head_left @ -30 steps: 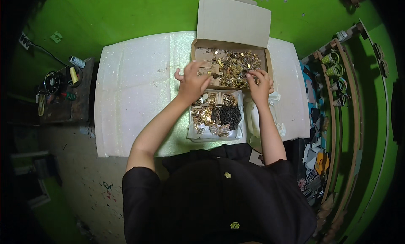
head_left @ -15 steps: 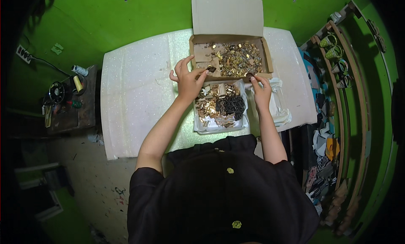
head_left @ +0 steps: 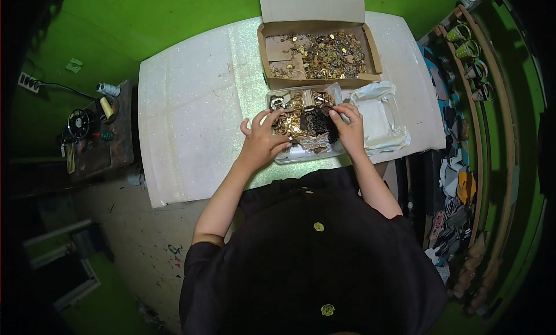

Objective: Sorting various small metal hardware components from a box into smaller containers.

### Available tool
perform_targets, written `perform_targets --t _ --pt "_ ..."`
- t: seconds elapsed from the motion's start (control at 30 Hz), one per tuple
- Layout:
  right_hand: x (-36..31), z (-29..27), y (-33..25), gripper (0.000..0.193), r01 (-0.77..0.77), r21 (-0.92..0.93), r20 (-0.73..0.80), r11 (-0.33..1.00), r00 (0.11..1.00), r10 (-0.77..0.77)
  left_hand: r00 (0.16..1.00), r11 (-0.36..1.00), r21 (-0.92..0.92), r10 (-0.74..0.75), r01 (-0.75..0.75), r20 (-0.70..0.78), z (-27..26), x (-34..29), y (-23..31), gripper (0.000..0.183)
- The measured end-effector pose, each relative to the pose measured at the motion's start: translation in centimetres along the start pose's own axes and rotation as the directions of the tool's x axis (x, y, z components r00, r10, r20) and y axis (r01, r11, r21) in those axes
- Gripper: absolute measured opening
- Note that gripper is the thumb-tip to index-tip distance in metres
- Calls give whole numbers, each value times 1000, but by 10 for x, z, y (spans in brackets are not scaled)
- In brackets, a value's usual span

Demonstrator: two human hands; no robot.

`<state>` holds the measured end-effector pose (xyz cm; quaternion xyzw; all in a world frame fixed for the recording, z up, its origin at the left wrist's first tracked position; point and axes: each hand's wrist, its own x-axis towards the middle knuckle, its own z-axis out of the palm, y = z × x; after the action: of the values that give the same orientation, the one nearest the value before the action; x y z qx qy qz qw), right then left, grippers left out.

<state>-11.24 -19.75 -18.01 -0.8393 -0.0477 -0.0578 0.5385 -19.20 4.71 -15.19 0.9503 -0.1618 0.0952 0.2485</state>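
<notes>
Black clump (head_left: 317, 125) in tray (head_left: 310, 157), centre of frame, nearer right hand (head_left: 351, 132) than left hand (head_left: 262, 142).
Just left of and below right fingertips in frame; gold pieces (head_left: 294, 123) on left-hand side. Can't call a long axis: tray roughly square. Left: outer fingers spread, thumb over lower-left of tray. Right: thumb and forefinger close together. Can't tell if pinching anything in either.
</notes>
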Motion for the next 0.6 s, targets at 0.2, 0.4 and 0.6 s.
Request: perform_targets --t 0.2,0.4,0.6 --pt "-7 5 -5 19 -5 -7 5 1000 1000 6 968 989 138 23 -60 251 -1 -3 5 11" --pt "-10 11 -10 19 9 -26 81 1000 997 -7 936 999 37 -35 24 349 -10 1 1 12" --pt "-25 30 -38 17 208 -332 526 920 850 -3 981 986 -28 -161 165 107 -22 -2 -11 18"
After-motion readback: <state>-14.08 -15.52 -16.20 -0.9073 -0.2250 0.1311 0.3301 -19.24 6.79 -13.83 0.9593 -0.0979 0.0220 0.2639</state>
